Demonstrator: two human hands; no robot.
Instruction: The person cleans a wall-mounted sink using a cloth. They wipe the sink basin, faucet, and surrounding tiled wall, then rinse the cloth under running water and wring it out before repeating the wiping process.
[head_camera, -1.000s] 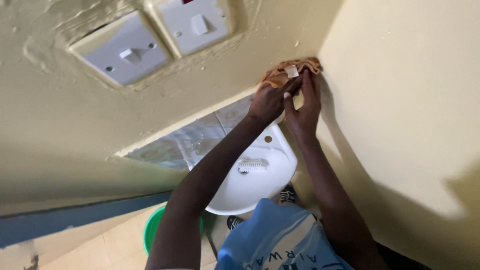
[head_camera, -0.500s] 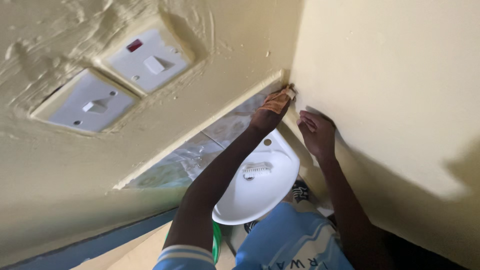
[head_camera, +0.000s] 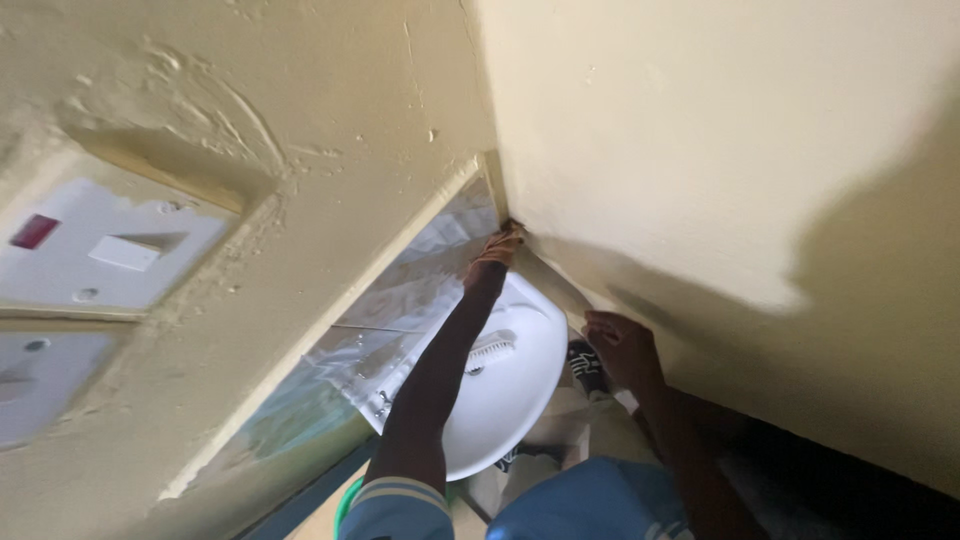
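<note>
Overhead, the left hand (head_camera: 492, 258) reaches into the corner where two cream walls (head_camera: 700, 120) meet, fingers closed on an orange cloth (head_camera: 508, 233) pressed against the wall just above a white corner washbasin (head_camera: 520, 400). A white scrubbing brush (head_camera: 490, 350) lies in the basin. The right hand (head_camera: 622, 345) rests lower against the right-hand wall, fingers curled, holding nothing. Two white switch plates (head_camera: 110, 255) sit at far left.

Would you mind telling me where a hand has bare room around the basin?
The right wall above the right hand is bare. The corner is crowded: left hand there, brush on the basin.
</note>
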